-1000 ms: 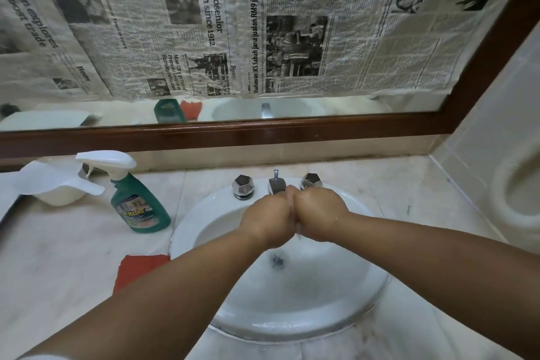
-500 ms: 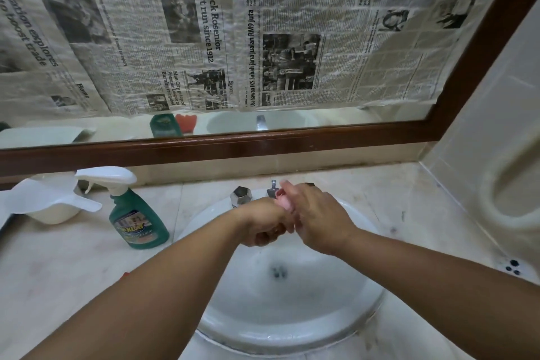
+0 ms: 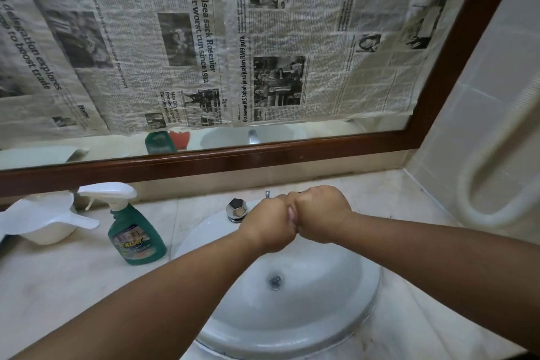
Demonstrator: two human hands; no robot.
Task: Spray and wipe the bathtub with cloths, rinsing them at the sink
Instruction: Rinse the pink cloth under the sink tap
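both hands are balled into tight fists, the left hand point(image 3: 270, 226) and the right hand point(image 3: 318, 213) pressed knuckle to knuckle, and 1 thin sliver of pink cloth point(image 3: 291, 216) shows in the seam between them. the rest of it is buried inside the curled fingers, so how much each hand grips cannot be told. they hang above the sink point(image 3: 321, 316), with the drain point(image 3: 275, 281) straight below them and nearer the person. just beyond the left knuckles stands 1 faceted tap handle point(image 3: 236, 209), and the tip of the spout point(image 3: 267, 193) peeks over the fists; whether water is running cannot be seen. well off to the left of the left hand the green spray bottle point(image 3: 134, 231) stands upright on the counter point(image 3: 58, 286), with a white scoop point(image 3: 43, 222) further left again. the bathtub is out of view. this reads as the rinsing step, most likely the squeeze that presses water out of the cloth over the basin. the next move probably calls for 2 things: opening the grip enough to shake the cloth out without dropping it into the bowl, then a reach left for the bottle before turning away toward the tub.
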